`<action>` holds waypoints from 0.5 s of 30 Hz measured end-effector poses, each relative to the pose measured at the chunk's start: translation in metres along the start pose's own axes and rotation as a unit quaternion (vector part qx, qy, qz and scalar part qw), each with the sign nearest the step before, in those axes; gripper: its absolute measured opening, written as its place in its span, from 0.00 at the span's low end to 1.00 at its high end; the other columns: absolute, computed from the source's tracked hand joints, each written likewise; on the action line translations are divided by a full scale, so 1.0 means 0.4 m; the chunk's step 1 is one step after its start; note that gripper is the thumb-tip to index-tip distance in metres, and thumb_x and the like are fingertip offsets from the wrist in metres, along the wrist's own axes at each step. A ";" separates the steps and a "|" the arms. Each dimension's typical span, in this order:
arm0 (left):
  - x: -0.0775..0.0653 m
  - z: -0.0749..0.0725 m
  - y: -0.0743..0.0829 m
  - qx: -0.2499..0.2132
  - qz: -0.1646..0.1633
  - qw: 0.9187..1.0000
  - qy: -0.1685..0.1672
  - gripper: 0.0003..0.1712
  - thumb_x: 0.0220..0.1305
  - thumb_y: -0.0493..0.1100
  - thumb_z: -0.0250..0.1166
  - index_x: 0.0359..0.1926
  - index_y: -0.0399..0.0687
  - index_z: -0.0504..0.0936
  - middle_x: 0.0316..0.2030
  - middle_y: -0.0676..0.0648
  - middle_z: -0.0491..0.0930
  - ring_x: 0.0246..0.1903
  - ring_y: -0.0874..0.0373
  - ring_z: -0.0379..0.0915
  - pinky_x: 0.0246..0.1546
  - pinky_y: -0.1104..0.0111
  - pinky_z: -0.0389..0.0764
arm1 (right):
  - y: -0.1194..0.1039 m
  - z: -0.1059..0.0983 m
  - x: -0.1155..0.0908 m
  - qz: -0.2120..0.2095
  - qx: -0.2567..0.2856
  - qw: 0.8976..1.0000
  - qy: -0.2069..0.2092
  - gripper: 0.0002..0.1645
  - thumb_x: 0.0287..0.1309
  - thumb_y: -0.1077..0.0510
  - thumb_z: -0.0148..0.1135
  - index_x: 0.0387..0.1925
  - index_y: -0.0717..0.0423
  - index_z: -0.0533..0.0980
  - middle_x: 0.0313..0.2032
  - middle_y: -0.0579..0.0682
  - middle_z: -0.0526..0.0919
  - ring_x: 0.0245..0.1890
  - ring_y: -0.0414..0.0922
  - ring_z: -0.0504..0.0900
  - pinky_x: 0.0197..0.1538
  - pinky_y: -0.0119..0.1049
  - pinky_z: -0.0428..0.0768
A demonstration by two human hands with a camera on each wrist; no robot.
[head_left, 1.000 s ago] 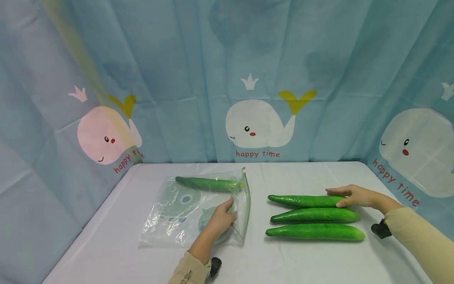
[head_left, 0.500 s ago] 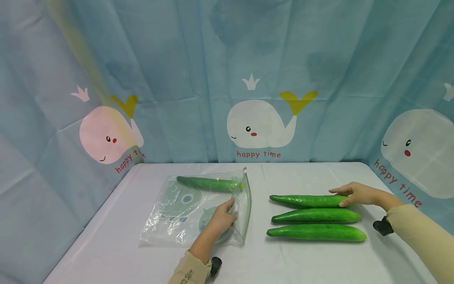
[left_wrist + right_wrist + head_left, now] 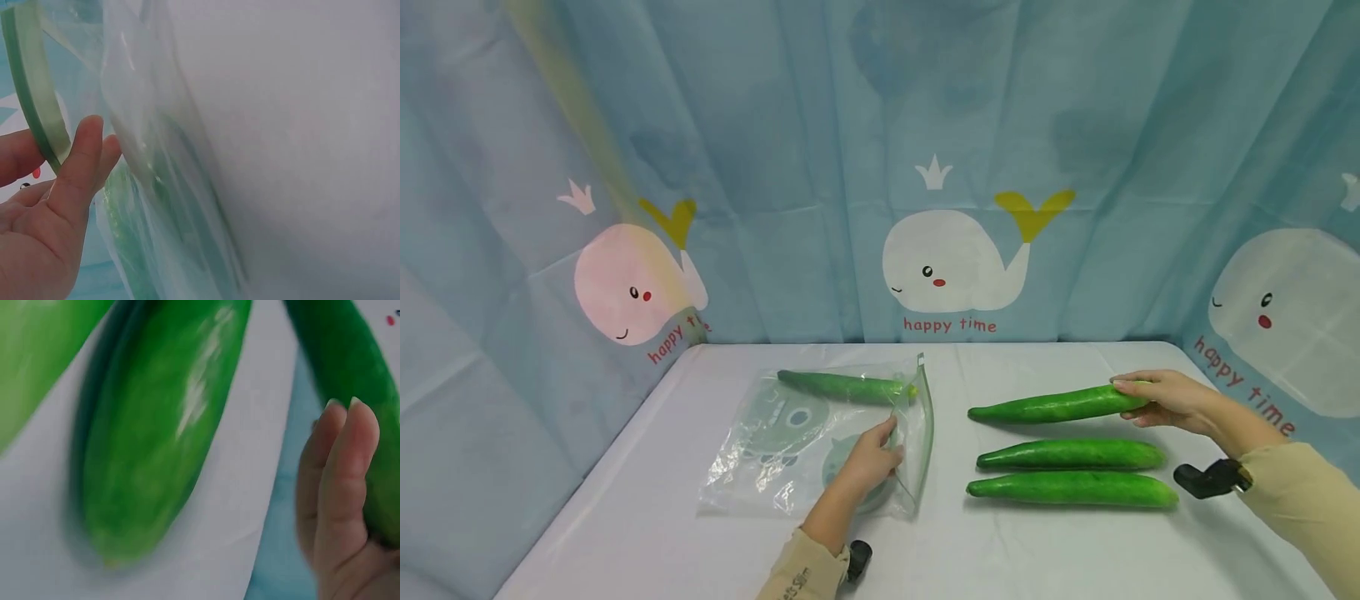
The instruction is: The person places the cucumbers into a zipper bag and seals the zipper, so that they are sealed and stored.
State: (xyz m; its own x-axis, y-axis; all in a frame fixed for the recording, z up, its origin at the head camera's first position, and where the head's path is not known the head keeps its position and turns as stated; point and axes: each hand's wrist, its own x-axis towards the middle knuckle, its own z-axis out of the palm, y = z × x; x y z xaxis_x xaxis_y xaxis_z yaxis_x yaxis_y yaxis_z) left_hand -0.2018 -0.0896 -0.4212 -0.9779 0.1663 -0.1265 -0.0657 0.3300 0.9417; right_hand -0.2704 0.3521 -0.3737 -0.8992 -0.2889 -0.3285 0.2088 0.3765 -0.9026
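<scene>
My right hand (image 3: pixel 1174 402) grips the thick pale end of a cucumber (image 3: pixel 1052 407). That end is raised off the table, and the thin dark tip points left and lower. In the right wrist view, the fingers (image 3: pixel 340 487) lie along the held cucumber (image 3: pixel 381 456). My left hand (image 3: pixel 868 460) holds the open edge of a clear zip bag (image 3: pixel 730 483), whose green strip (image 3: pixel 28 87) passes between the fingers in the left wrist view. Inside the bag, along its far side, lies another cucumber (image 3: pixel 842 386), its yellowish end towards the opening.
Two more cucumbers lie side by side on the white table: a middle one (image 3: pixel 1067 455) and a nearer one (image 3: pixel 1075 488). A blue curtain (image 3: pixel 820 275) with whale prints stands behind the table (image 3: pixel 1000 554) and along both sides.
My right hand has lifted the farthest of the three right-hand cucumbers by its thick end, tilting it up off the table. My left hand stays at the bag's edge.
</scene>
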 end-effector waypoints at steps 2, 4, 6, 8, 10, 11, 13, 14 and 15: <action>-0.002 0.000 0.002 -0.005 0.004 1.000 0.002 0.33 0.67 0.29 0.55 0.70 0.27 0.55 0.67 0.24 0.56 0.35 0.52 0.76 0.37 0.62 0.81 | -0.002 0.005 -0.001 0.022 0.080 0.997 -0.001 0.19 0.70 0.52 0.55 0.53 0.63 0.74 0.38 0.52 0.79 0.37 0.46 0.84 0.42 0.37 0.84; -0.005 0.001 0.005 -0.002 0.004 1.000 0.005 0.33 0.67 0.29 0.55 0.70 0.27 0.55 0.67 0.24 0.56 0.32 0.53 0.75 0.37 0.62 0.81 | -0.003 0.008 -0.004 0.033 0.141 0.989 -0.006 0.09 0.70 0.53 0.55 0.41 0.53 0.77 0.36 0.51 0.79 0.36 0.45 0.84 0.44 0.36 0.83; -0.006 0.003 0.007 0.004 0.004 1.000 0.006 0.33 0.67 0.30 0.55 0.71 0.27 0.56 0.67 0.24 0.57 0.28 0.56 0.74 0.38 0.62 0.80 | -0.007 0.010 -0.008 0.032 0.179 0.983 -0.017 0.08 0.71 0.54 0.54 0.37 0.49 0.79 0.37 0.51 0.79 0.38 0.46 0.84 0.46 0.37 0.83; -0.006 0.005 0.008 0.010 0.000 1.000 0.006 0.33 0.68 0.30 0.55 0.71 0.29 0.56 0.67 0.24 0.57 0.27 0.57 0.72 0.38 0.62 0.79 | -0.009 0.015 -0.013 0.024 0.204 0.978 -0.037 0.10 0.71 0.55 0.53 0.36 0.48 0.80 0.37 0.51 0.80 0.40 0.46 0.84 0.48 0.37 0.82; -0.007 0.006 0.010 0.015 -0.003 1.000 0.006 0.33 0.68 0.31 0.55 0.71 0.29 0.56 0.67 0.24 0.57 0.28 0.56 0.73 0.39 0.61 0.79 | -0.012 0.021 -0.017 0.017 0.222 0.974 -0.048 0.09 0.71 0.55 0.53 0.37 0.48 0.79 0.42 0.54 0.79 0.41 0.47 0.84 0.51 0.38 0.81; -0.007 0.006 0.010 0.016 -0.004 1.000 0.005 0.33 0.68 0.31 0.55 0.71 0.29 0.56 0.67 0.24 0.57 0.29 0.55 0.74 0.40 0.61 0.79 | -0.014 0.025 -0.019 0.014 0.230 0.972 -0.052 0.08 0.71 0.56 0.54 0.37 0.48 0.79 0.43 0.56 0.78 0.42 0.47 0.84 0.51 0.39 0.81; -0.009 0.005 0.012 0.014 -0.008 1.000 0.004 0.33 0.69 0.31 0.55 0.72 0.30 0.55 0.67 0.24 0.56 0.31 0.54 0.75 0.40 0.61 0.80 | -0.018 0.034 -0.021 0.007 0.241 0.969 -0.059 0.07 0.71 0.56 0.53 0.37 0.48 0.78 0.44 0.57 0.77 0.42 0.46 0.84 0.52 0.39 0.80; -0.010 0.005 0.012 0.014 -0.009 1.000 0.004 0.33 0.69 0.31 0.55 0.72 0.30 0.55 0.67 0.24 0.56 0.31 0.54 0.75 0.39 0.61 0.80 | -0.020 0.039 -0.021 0.005 0.246 0.967 -0.060 0.07 0.71 0.56 0.53 0.38 0.49 0.78 0.45 0.58 0.76 0.42 0.46 0.84 0.52 0.39 0.80; -0.011 0.005 0.012 0.013 -0.009 1.000 0.004 0.33 0.69 0.31 0.55 0.72 0.30 0.55 0.67 0.24 0.56 0.31 0.53 0.75 0.39 0.61 0.80 | -0.021 0.045 -0.022 0.003 0.249 0.967 -0.059 0.08 0.72 0.56 0.52 0.38 0.49 0.77 0.45 0.58 0.76 0.42 0.47 0.84 0.52 0.39 0.80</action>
State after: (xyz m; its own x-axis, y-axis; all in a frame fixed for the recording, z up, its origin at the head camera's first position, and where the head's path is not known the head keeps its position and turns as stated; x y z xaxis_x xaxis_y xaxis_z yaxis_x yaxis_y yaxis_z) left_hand -0.1974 -0.0867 -0.4168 -0.9782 0.1526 -0.1410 -0.0784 0.3575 0.9306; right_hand -0.2575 0.3357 -0.3682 -0.8537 -0.3974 -0.3366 0.3987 -0.0828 -0.9133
